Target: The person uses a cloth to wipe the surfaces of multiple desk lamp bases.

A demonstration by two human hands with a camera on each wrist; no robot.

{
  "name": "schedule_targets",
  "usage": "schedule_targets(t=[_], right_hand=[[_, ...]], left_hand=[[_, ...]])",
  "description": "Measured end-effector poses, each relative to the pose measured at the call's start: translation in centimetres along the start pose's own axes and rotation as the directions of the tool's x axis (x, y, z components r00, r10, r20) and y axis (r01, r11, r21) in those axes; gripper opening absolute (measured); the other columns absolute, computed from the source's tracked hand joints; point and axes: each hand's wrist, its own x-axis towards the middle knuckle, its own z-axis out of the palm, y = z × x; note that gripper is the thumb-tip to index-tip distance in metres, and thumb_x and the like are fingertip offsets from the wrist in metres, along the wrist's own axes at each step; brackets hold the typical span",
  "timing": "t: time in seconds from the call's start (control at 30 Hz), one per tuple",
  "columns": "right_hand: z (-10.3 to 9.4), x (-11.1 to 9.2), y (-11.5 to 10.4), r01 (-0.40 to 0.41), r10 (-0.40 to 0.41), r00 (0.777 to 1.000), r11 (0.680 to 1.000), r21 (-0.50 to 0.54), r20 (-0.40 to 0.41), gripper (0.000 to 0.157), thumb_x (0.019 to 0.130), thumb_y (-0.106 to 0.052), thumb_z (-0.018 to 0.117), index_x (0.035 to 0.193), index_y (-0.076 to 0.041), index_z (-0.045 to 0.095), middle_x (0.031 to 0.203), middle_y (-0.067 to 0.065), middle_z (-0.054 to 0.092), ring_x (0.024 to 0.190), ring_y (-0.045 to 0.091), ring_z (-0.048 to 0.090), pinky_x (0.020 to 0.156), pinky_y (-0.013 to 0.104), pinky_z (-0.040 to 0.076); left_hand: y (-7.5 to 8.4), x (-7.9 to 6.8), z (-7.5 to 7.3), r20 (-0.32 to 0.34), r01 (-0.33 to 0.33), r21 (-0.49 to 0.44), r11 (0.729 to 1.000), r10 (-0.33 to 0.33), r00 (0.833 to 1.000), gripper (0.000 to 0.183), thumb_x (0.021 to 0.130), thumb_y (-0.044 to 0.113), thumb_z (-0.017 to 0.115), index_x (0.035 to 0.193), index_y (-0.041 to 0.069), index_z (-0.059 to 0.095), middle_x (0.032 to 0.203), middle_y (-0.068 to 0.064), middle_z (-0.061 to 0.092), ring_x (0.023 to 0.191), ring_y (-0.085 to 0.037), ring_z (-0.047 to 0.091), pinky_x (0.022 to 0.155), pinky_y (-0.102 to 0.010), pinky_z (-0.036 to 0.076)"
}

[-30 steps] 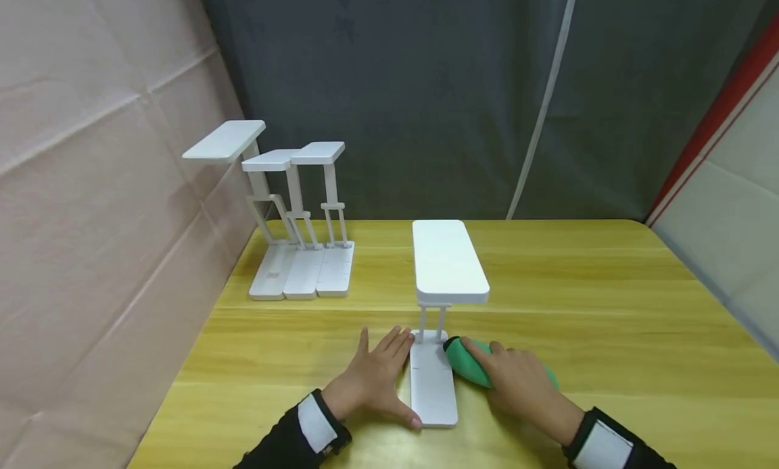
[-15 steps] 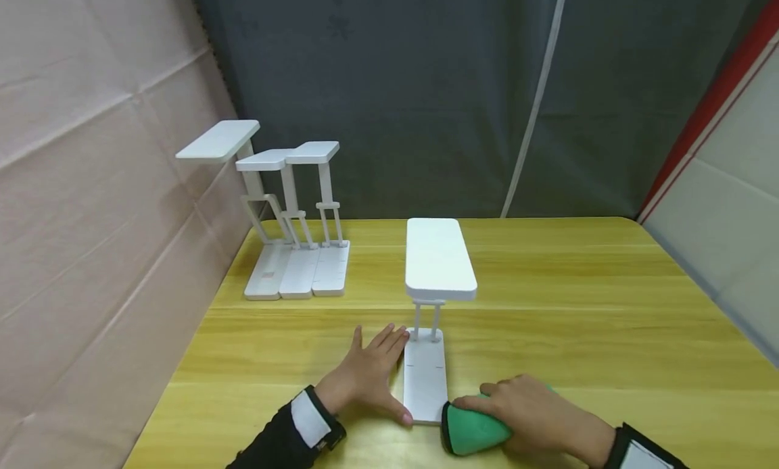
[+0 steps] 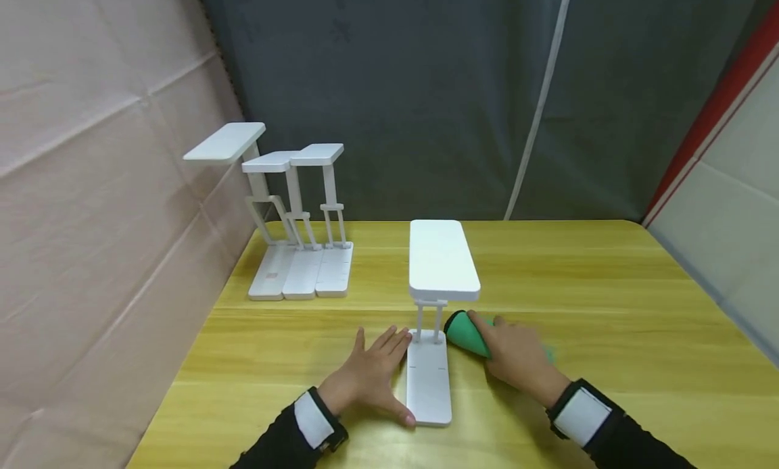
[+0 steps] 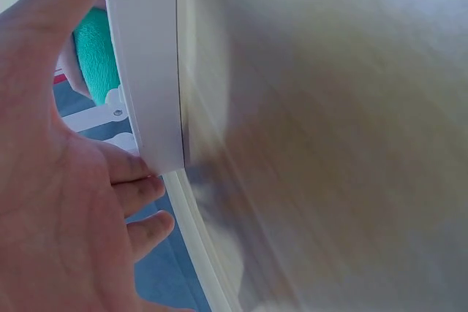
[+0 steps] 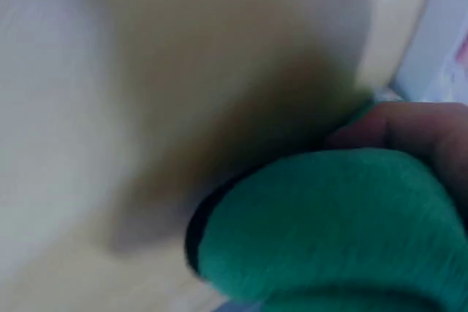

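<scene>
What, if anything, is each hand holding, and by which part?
The right hand holds the green cloth around its middle, black-edged end sticking out. The left hand grips nothing; it touches the nearest white stand's base.

Cloth (image 3: 467,335) in right hand (image 3: 520,357). Just left of grip: stand (image 3: 429,371) on table (image 3: 578,286), left hand (image 3: 368,381) against its left edge. Farther left and beyond grip: three adjoining stands (image 3: 302,273). Behind all: curtain (image 3: 389,104).

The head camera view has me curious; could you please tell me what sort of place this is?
Probably a makeshift work booth: a dark curtain hangs behind a wood-grain table, and a creased pale sheet closes off the left side.
</scene>
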Motion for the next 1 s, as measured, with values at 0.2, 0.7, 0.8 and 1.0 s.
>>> schedule_targets(t=[0.2,0.7,0.8,1.0], right_hand=[[0.7,-0.8,-1.3,0.041,-0.041,0.999,0.999,-0.029,0.024,0.073,0.064,-0.01,0.076,0.134,-0.016,0.054,0.08,0.013,0.06,0.05,0.02,0.051,0.04,0.034,0.04],[-1.6,-4.8,-2.1,0.337,-0.355,0.914,0.934,0.117,0.196,0.08,0.059,-0.019,0.085,0.132,-0.033,0.053,0.077,-0.006,0.054,0.056,0.009,0.049,0.05,0.03,0.044],[-1.9,-4.9,-1.8,0.385,-0.433,0.876,0.893,0.234,0.213,0.082,0.058,-0.015,0.086,0.13,-0.036,0.054,0.081,-0.012,0.055,0.061,0.003,0.049,0.052,0.028,0.044],[-3.3,-4.5,0.1,0.285,-0.443,0.851,0.84,0.461,0.281,0.084,0.06,-0.01,0.082,0.132,-0.038,0.05,0.099,-0.021,0.058,0.078,-0.001,0.052,0.061,0.027,0.046]], left_hand=[[0.2,0.2,0.1,-0.006,-0.012,0.012,1.0,0.012,1.0,0.13,0.057,0.08,0.068,0.152,0.005,0.021,0.157,-0.009,0.021,0.144,-0.026,0.015,0.103,-0.07,0.012],[0.0,-0.1,-0.3,-0.005,-0.002,0.022,1.0,0.002,1.0,0.129,0.057,0.079,0.069,0.151,0.003,0.023,0.156,-0.01,0.023,0.143,-0.027,0.017,0.103,-0.07,0.013],[-0.1,-0.2,-0.3,-0.003,0.003,0.027,1.0,-0.003,1.0,0.129,0.057,0.079,0.069,0.151,0.004,0.022,0.156,-0.01,0.023,0.143,-0.026,0.018,0.103,-0.07,0.013],[0.0,-0.1,-0.1,0.005,-0.006,-0.002,1.0,0.006,1.0,0.129,0.058,0.079,0.069,0.152,0.004,0.02,0.157,-0.009,0.019,0.144,-0.025,0.014,0.103,-0.07,0.01]])
